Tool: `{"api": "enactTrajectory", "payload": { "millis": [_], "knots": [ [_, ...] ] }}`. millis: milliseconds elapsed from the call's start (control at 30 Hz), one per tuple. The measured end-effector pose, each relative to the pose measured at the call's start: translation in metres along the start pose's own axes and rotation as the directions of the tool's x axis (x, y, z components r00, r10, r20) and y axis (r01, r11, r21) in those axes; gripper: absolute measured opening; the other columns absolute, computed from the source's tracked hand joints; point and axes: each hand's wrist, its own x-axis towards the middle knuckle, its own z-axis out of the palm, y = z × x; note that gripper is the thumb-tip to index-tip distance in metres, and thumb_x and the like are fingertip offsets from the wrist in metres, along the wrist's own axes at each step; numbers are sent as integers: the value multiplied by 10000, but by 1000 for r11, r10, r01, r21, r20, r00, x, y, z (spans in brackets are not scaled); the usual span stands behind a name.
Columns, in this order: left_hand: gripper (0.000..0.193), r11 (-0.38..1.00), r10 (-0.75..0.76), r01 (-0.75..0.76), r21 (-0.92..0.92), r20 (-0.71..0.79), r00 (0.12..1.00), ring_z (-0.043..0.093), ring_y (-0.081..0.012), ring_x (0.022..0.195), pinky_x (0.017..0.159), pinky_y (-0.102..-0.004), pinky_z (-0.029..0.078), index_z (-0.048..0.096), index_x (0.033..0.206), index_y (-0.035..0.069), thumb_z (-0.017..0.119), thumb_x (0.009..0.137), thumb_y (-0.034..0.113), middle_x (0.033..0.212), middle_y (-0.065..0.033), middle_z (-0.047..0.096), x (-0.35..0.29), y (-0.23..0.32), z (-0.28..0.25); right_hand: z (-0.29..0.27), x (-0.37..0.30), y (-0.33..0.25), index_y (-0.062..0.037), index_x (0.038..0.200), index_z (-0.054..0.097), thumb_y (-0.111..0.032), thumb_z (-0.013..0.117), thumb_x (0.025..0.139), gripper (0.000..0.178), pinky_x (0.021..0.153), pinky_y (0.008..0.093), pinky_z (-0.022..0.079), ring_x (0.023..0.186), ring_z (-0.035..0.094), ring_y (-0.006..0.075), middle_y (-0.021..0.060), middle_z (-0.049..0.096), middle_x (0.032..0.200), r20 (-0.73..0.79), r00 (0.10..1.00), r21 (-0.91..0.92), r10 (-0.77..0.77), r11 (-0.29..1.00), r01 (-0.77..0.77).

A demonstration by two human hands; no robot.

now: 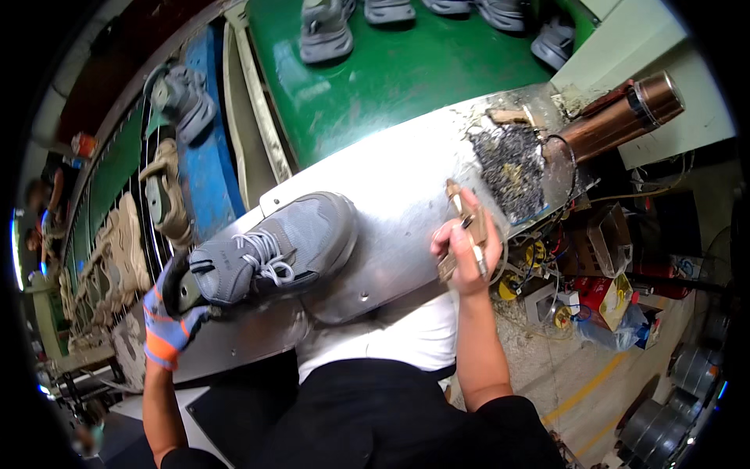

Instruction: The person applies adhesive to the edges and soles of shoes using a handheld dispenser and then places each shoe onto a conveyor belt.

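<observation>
The left hand [168,324], in a blue and orange glove, has its fingers clamped on the heel of a grey shoe [273,248] lying at the near left edge of the metal worktop [406,180]. The right hand [462,248] has its fingers clamped on a wooden-handled tool [466,223] near the worktop's right edge, beside a dark pile of scraps [512,168].

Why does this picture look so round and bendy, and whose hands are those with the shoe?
The picture comes from a small wide-angle camera worn on a person's head, looking down, so straight edges curve near the rim. The arms coming up from the bottom are that person's own. The left hand, in a blue and orange glove, grips the heel end of a grey sneaker resting on a shiny metal table. The bare right hand holds a worn wooden-handled tool. Near it on the table is a dark crusty patch, and beyond that a copper-coloured cylinder. More grey shoes sit on a green surface further back, and others hang on a rack at the left.
</observation>
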Motion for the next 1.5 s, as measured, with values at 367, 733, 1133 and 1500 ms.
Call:
{"api": "enactTrajectory", "payload": {
  "millis": [367,733,1133,1500],
  "knots": [
    [454,984,-105,49,-172,-330,938,612,-415,900,782,-441,487,650,1061,28,497,897,423,1007,-241,655,284,82,140,6,1,0,111,1393,326,-176,556,889,624,509,265,470,545,539,144,72,574,696,-36,999,-29,12,999,-13],
    [848,727,216,413,548,-754,620,496,-361,1229,1036,-450,409,453,1326,-32,849,670,331,1338,-235,488,121,-109,44,6,-2,3,139,1388,265,-181,558,852,690,494,306,496,555,533,174,98,560,695,-145,989,-40,-4,999,-2],
    [591,933,-326,10,-361,-830,452,638,-278,1063,939,-345,489,591,1285,61,802,747,181,1224,-146,644,132,-259,-63,5,5,7,55,1449,257,-174,506,931,619,554,263,430,609,505,145,67,546,754,-52,999,-51,-11,999,9],
    [445,828,-555,41,-559,-828,-84,633,-279,1031,902,-381,503,630,1177,-23,644,868,297,1157,-156,654,-231,-222,-108,13,0,1,61,1443,275,-179,476,931,600,564,254,427,626,506,131,58,542,759,-39,999,-118,-10,993,5]
  ]
}}
